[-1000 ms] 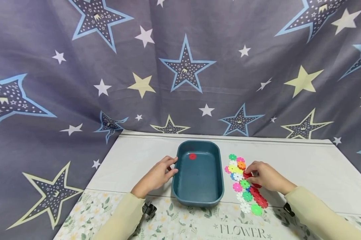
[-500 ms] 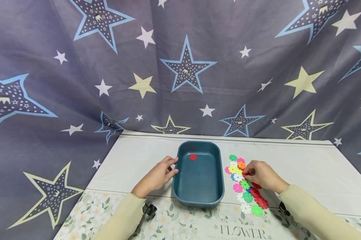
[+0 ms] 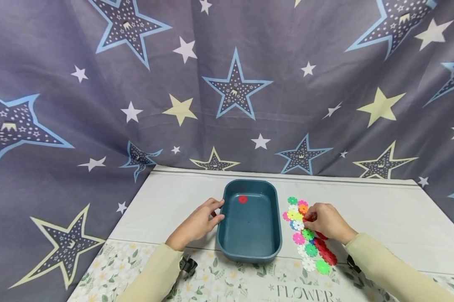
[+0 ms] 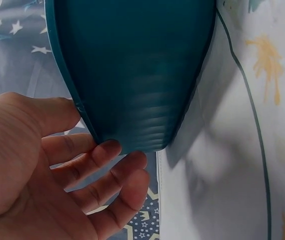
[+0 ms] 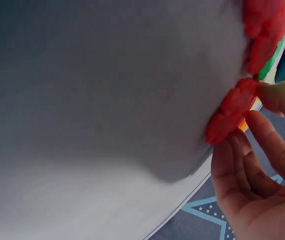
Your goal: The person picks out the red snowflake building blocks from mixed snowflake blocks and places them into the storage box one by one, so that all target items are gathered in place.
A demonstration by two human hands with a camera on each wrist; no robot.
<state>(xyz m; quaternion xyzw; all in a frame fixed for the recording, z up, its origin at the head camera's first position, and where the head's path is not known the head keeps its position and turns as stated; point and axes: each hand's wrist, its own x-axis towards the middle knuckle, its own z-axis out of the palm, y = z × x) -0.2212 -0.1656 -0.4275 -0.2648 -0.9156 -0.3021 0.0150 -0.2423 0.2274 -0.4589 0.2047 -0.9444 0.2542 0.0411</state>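
Observation:
My left hand [image 3: 194,224] touches the left rim of a dark teal plastic bin [image 3: 249,235]. In the left wrist view, its thumb and loosely bent fingers rest against the outside of the bin wall [image 4: 132,75]. One red flower-shaped disc [image 3: 242,199] lies at the far end inside the bin. My right hand [image 3: 330,222] is over the pile right of the bin. Its thumb and fingers pinch at a red notched disc [image 5: 232,107] in the right wrist view; the fingertips are partly hidden in the head view.
The pile has several overlapping plastic discs, among them a pink one [image 3: 298,238], a green one [image 3: 322,267] and red ones [image 3: 326,253]. A white cloth with floral print [image 3: 136,272] covers the table. A grey star-patterned curtain [image 3: 249,138] hangs behind.
My right hand has shifted slightly left over the pile, its fingertips working at the red discs. The left hand and the bin keep their place.

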